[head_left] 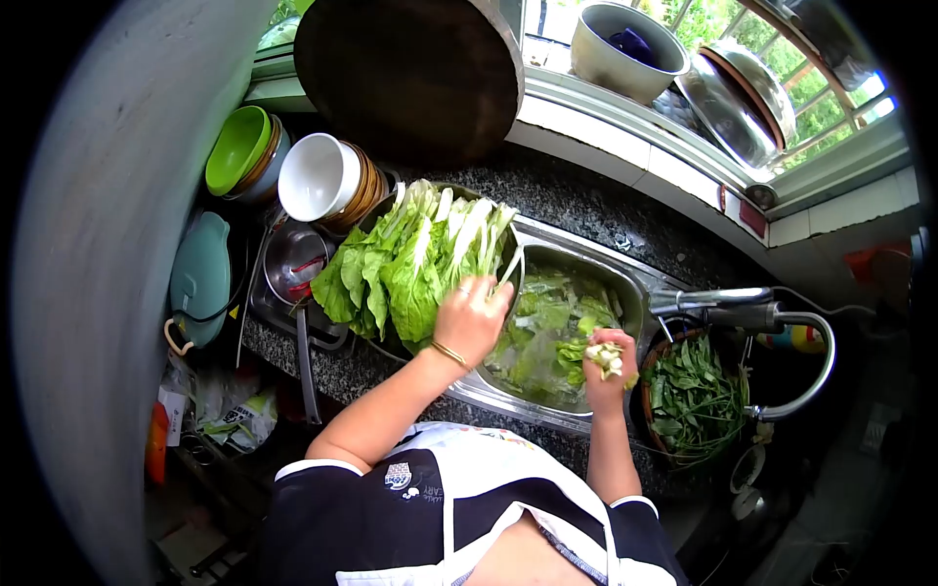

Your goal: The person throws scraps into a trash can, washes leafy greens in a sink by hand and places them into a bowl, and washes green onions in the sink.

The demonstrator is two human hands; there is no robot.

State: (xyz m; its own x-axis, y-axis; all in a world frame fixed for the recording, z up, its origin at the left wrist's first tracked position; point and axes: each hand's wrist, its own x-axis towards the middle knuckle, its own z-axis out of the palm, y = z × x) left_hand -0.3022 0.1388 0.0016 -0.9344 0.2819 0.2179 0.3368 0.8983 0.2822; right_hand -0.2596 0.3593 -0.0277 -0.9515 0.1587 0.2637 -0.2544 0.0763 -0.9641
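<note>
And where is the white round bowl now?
In the head view, the white round bowl is upper left, right of the bright-green round bowl and above the metal saucepan.

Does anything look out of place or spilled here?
Nothing looks broken or plainly spilled. Slightly untidy: the leafy greens are heaped so high that leaves hang past the left side of their tub, towards the small pan. The big dark disc propped on edge by the window also catches the eye.
</note>
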